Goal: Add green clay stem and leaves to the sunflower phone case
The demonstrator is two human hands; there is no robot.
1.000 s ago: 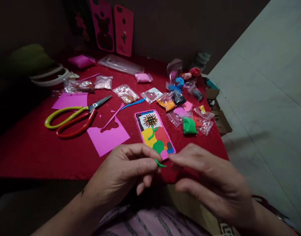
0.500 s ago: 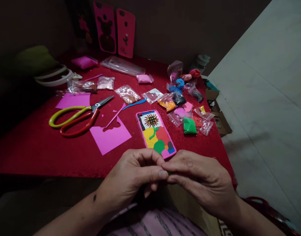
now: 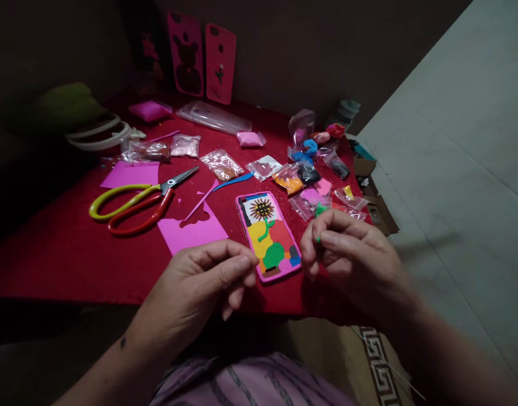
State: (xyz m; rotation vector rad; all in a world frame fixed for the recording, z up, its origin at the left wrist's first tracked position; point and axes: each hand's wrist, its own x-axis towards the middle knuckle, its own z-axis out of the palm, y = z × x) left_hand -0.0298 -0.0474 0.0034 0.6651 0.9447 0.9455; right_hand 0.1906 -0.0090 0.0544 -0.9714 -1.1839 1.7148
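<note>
My right hand [image 3: 347, 248] pinches a tiny piece of green clay [image 3: 318, 239] between thumb and forefinger, over the table's near right part. My left hand [image 3: 219, 273] is closed in a pinch just left of the phone case; whether anything is in its fingertips I cannot make out. Between the two hands lies the phone case [image 3: 271, 256], edged in pink and covered with coloured clay patches. A sunflower [image 3: 262, 209] with a green stem decorates its upper part. Behind my right hand a green clay packet [image 3: 320, 210] is mostly hidden.
Yellow-and-red-handled scissors [image 3: 143, 206] lie left, beside cut pink sheet [image 3: 191, 234]. A blue modelling tool [image 3: 233, 181] and clay packets, including an orange one [image 3: 289, 181], lie behind the case. Decorated cases [image 3: 220, 62] lean at the back. Boxes [image 3: 380, 206] stand past the table's right edge.
My hands have come apart, the left moving left and the right moving up and right with the green clay. The lower end of the phone case is now uncovered.
</note>
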